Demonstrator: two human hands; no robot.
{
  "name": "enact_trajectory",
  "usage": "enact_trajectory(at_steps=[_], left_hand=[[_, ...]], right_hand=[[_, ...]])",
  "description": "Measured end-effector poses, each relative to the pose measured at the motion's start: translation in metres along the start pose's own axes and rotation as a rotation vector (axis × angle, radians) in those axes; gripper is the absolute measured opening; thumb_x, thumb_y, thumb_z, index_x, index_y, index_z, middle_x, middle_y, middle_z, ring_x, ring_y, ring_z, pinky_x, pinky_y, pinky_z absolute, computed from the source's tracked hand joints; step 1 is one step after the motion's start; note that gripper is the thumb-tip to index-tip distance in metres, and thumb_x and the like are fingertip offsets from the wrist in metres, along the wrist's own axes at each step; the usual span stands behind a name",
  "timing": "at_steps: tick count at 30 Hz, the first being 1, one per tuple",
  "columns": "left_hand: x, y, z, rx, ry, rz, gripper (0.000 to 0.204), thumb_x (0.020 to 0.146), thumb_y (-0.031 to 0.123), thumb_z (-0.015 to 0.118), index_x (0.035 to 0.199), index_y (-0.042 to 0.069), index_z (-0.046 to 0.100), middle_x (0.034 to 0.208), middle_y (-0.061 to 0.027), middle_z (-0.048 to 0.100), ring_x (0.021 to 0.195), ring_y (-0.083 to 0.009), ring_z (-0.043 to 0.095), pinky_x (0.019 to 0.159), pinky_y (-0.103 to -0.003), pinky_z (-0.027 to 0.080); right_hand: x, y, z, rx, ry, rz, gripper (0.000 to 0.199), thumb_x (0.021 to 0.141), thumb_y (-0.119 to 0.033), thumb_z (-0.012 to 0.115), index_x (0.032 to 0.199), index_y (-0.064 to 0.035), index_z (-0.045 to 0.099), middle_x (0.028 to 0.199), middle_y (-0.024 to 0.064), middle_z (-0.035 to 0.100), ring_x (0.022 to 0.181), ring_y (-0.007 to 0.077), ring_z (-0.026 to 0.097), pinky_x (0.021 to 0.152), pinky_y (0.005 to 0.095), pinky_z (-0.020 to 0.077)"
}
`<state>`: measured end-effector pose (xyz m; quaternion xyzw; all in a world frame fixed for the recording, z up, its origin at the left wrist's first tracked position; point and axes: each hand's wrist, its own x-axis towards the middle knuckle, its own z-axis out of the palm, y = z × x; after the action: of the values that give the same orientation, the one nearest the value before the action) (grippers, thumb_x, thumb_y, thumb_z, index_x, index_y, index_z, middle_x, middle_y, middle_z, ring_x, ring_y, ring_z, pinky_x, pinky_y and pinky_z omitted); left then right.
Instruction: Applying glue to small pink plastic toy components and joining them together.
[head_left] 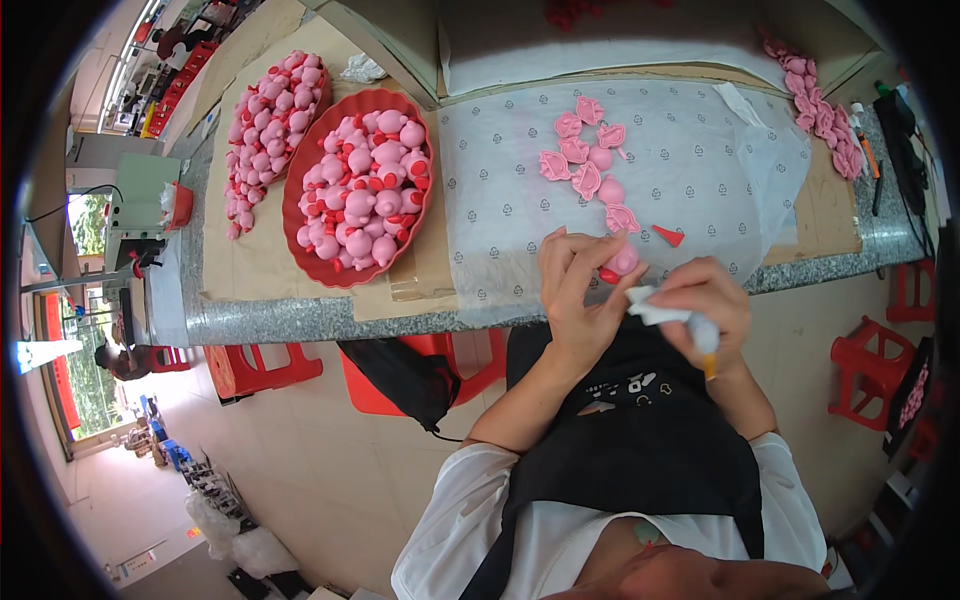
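Note:
My left hand (pixel 577 290) pinches a small pink toy figure (pixel 622 259) with a red part at its base, just above the near edge of the table. Close by on the right, my right hand (pixel 715 300) is closed around a whitish bottle (pixel 704 333) with a yellow-orange tip pointing down. A white piece, like a folded cloth or tissue (pixel 652 308), sticks out from its fingers toward the figure. Beyond the hands lie several pink hollow shell pieces (pixel 585 180), pink rounded pieces (pixel 611 190) and a small red cone (pixel 668 236).
White printed sheeting (pixel 500 210) covers the worktop. On the left, a red scalloped tray (pixel 427 215) holds many pink-and-red figures, with another heap (pixel 270 120) behind it. Pink pieces (pixel 825 120) lie far right beside an orange pen-like tool (pixel 866 150). Red stools (pixel 870 365) stand below.

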<state>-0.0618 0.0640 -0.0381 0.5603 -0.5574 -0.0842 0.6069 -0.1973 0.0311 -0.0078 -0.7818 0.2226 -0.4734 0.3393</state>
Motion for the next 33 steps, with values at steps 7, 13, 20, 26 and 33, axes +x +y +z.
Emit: enact_trajectory(at_steps=[7,13,20,26,33], left_hand=[[0.000,-0.001,-0.007,-0.121,-0.083,-0.049,0.038,0.057,0.001,0.069,0.092,0.001,0.056,0.079,-0.0060,0.049,0.071,-0.0151,0.046,0.072,-0.026,0.036],[-0.013,0.007,-0.002,-0.698,-0.247,-0.426,0.036,0.067,0.002,0.063,0.101,0.002,0.049,0.093,-0.0073,0.047,0.085,-0.0170,0.050,0.075,-0.026,0.040],[-0.023,0.006,0.007,-1.588,-0.188,-0.790,0.024,0.074,0.006,0.057,0.096,0.009,0.047,0.102,-0.0068,0.046,0.096,-0.0166,0.045,0.085,-0.030,0.035],[-0.021,-0.004,0.014,-1.646,-0.245,-0.684,0.018,0.077,0.012,0.055,0.094,0.011,0.048,0.104,-0.0067,0.045,0.099,-0.0193,0.042,0.087,-0.034,0.032],[-0.019,0.001,0.005,-1.256,-0.287,-0.592,0.036,0.070,0.009,0.063,0.100,0.006,0.044,0.100,-0.0071,0.046,0.093,-0.0159,0.046,0.079,-0.028,0.039]], right_hand=[[0.016,0.016,-0.039,-0.672,0.185,0.277,0.030,0.061,0.003,0.061,0.090,-0.0018,0.055,0.100,0.0079,0.049,0.066,0.0110,0.047,0.062,0.0209,0.0371],[0.001,0.002,-0.010,0.163,0.060,0.386,0.032,0.059,0.004,0.063,0.089,-0.0003,0.055,0.099,0.0097,0.050,0.058,0.0078,0.042,0.056,0.0188,0.0349],[-0.010,0.009,0.015,0.588,0.223,0.379,0.024,0.058,-0.002,0.070,0.076,-0.0014,0.054,0.091,0.0142,0.054,0.079,0.0177,0.053,0.073,0.0282,0.0415],[-0.016,0.021,0.016,0.575,0.215,0.296,0.018,0.059,0.002,0.067,0.072,-0.0027,0.056,0.087,0.0117,0.057,0.076,0.0166,0.055,0.082,0.0318,0.0370],[-0.012,0.011,0.012,0.436,0.172,0.345,0.021,0.059,0.001,0.067,0.078,-0.0021,0.058,0.087,0.0109,0.056,0.081,0.0170,0.053,0.072,0.0258,0.0410]])
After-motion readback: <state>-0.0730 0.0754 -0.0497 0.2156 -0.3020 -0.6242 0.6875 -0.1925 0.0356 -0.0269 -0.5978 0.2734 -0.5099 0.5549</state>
